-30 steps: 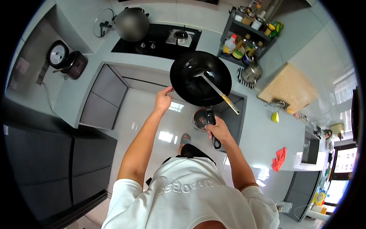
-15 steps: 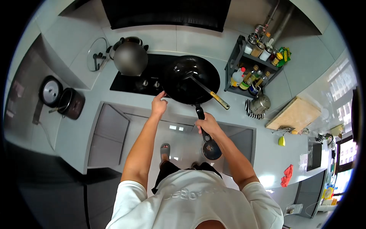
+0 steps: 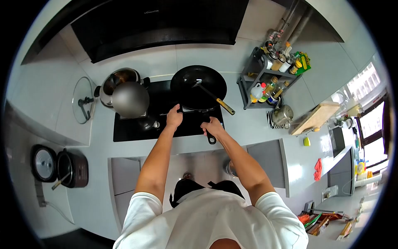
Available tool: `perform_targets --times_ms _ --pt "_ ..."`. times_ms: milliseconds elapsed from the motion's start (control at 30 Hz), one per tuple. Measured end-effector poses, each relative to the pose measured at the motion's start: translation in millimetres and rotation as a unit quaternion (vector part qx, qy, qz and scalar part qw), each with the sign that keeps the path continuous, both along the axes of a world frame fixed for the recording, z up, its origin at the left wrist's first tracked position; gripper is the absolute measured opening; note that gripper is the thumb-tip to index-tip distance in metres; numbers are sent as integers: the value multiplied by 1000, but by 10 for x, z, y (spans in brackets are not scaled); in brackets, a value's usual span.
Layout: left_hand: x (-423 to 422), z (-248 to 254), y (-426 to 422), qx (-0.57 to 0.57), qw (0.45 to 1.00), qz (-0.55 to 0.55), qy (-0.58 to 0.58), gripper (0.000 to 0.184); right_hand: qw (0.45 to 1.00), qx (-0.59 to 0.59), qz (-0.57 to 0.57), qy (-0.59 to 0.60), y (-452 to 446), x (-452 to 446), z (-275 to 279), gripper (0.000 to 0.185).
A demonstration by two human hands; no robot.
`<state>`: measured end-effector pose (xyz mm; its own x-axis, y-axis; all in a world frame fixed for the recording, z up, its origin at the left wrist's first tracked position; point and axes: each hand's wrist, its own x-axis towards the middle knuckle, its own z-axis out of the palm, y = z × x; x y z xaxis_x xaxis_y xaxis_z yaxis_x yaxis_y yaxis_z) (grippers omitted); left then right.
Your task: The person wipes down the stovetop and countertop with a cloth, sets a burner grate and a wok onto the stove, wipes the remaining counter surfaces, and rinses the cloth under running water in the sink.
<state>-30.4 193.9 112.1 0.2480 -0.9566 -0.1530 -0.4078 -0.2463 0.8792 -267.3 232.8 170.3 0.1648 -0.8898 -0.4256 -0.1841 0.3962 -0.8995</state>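
Note:
A black wok (image 3: 188,91) sits over the right side of the black gas stove (image 3: 128,131). My right hand (image 3: 213,127) is wrapped round its black handle (image 3: 212,140), which points toward me. A spatula with a yellow handle (image 3: 226,106) leans in the wok, its handle sticking out over the right rim. Beside the near left side of the wok is my left hand (image 3: 174,118), with fingers partly extended and holding nothing that I can see. Whether it touches the rim is unclear.
A steel pot (image 3: 107,99) stands at the stove's left, partly behind a blurred patch. Against the wall leans a glass lid (image 3: 78,107). An open rice cooker (image 3: 81,168) is far left. Right are a bottle rack (image 3: 244,92), a kettle (image 3: 282,115) and a cutting board (image 3: 316,118).
The wok has moved forward, away from me, from overlapping the counter's front to over the stove, with my right hand still on its handle. My left hand has followed, and the view has shifted.

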Motion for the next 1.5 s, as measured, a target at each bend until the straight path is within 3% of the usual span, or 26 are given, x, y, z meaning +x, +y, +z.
perform_targets --times_ms 233,300,333,533,667,700,767,800,867,1000,1100,1267,1367,1400,1500 --pt "88 -105 -194 25 999 -22 26 61 1000 14 -3 -10 -194 176 17 33" --pt "49 -135 -217 24 1000 -16 10 60 999 42 4 -15 -175 274 25 58" --pt "44 -164 -247 26 999 -20 8 60 998 49 -7 -29 -180 325 10 37" --pt "3 -184 -252 12 1000 -12 -9 61 997 62 -30 -27 -165 316 -14 28" --pt "-88 -19 -154 -58 995 54 -60 57 998 47 -15 32 -88 167 224 42" --pt "-144 32 -125 -96 989 74 -81 54 982 -57 -20 178 -76 85 90 48" --pt "-261 68 -149 -207 969 65 -121 51 989 -68 -103 86 114 -95 27 47" --pt "-398 175 -148 -235 967 56 -84 50 986 -62 -124 90 229 -252 -16 47" --pt "-767 497 -97 -270 962 16 -48 51 975 -137 -133 113 465 -551 -83 42" --pt "-1797 906 131 -269 958 -84 49 53 974 -108 -177 93 1055 -1256 -243 29" --pt "-2698 963 444 -216 957 -189 41 51 963 -107 -212 126 1535 -1883 -385 29" --pt "-4315 665 1321 -192 921 -339 20 48 938 -83 -318 109 2558 -3129 -306 26" --pt "-5257 401 1894 -156 909 -387 -27 48 918 -106 -371 92 3257 -3995 -585 25" --pt "-5554 529 2177 -96 909 -405 -31 48 911 -83 -392 94 3503 -4287 -655 24" --pt "-6504 216 2778 -131 883 -449 -38 48 882 -120 -431 149 4317 -5139 -891 27"
